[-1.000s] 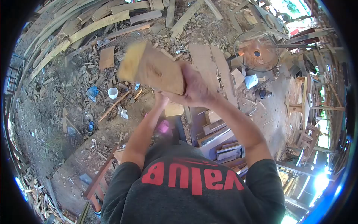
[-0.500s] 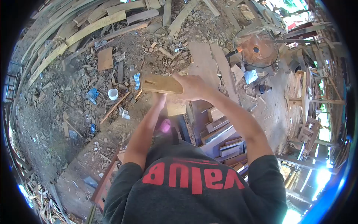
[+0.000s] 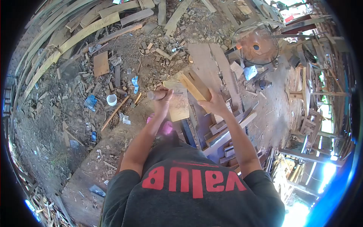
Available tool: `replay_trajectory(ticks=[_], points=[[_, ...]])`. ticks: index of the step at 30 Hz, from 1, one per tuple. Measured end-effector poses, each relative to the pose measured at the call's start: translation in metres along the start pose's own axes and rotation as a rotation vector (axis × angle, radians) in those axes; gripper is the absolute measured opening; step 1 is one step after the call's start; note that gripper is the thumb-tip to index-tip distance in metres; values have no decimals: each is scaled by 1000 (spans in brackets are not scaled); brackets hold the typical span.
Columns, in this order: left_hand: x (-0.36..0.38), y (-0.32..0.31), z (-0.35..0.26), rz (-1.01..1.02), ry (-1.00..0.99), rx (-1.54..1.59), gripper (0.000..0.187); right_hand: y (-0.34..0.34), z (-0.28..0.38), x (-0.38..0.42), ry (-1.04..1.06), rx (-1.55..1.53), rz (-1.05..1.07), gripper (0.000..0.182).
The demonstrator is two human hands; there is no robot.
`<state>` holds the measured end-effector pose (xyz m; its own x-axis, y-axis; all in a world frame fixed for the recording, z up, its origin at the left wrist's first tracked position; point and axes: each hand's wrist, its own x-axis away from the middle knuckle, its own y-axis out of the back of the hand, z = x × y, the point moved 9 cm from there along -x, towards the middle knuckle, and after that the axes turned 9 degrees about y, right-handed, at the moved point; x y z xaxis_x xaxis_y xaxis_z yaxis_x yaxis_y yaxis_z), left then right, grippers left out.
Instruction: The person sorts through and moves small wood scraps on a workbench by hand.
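My left hand [image 3: 163, 101] is closed around a short, round wooden handle [image 3: 154, 95]; its blunt end sticks out to the left, and whatever is at its other end is hidden by the fist. My right hand [image 3: 214, 103] grips the near end of a thick wooden block [image 3: 194, 85], which slants up and left and has a dark slot cut in its upper end. Between the hands lies a pale, flat piece of wood [image 3: 178, 109] with dark marks on its surface.
Stacked wood pieces [image 3: 223, 132] lie below my right forearm. A wire fan guard [image 3: 256, 46] stands at the upper right. On the littered ground to the left are a white cup [image 3: 111, 100] and a brown board [image 3: 101, 64]. Long planks [image 3: 90, 32] lie at the upper left.
My hands have moved apart. The wooden block has swung from lying sideways to slanting upward on the right, and my left hand has come out from under it with the round handle showing.
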<state>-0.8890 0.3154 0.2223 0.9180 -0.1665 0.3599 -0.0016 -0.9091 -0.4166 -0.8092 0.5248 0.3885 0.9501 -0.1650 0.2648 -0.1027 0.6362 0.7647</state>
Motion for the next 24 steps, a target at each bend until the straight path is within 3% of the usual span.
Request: replay_trajectory(ticks=[3, 5, 14, 21, 23, 24], points=[[8, -8, 7, 72, 63, 89, 17, -1, -23, 12, -22, 12, -28, 66], [7, -6, 6, -15, 4, 4, 20, 2, -31, 17, -23, 3, -41, 68], [14, -7, 14, -95, -49, -100, 23, 35, 8, 22, 1, -68, -39, 64], [21, -12, 11, -128, -103, -128, 25, 50, 42, 14, 203, -34, -50, 57], [24, -18, 4, -129, -147, -278, 22, 57, 60, 11, 248, -3, -48, 57], [24, -21, 3, -131, -149, -278, 22, 67, 86, 12, 357, 4, -84, 56]])
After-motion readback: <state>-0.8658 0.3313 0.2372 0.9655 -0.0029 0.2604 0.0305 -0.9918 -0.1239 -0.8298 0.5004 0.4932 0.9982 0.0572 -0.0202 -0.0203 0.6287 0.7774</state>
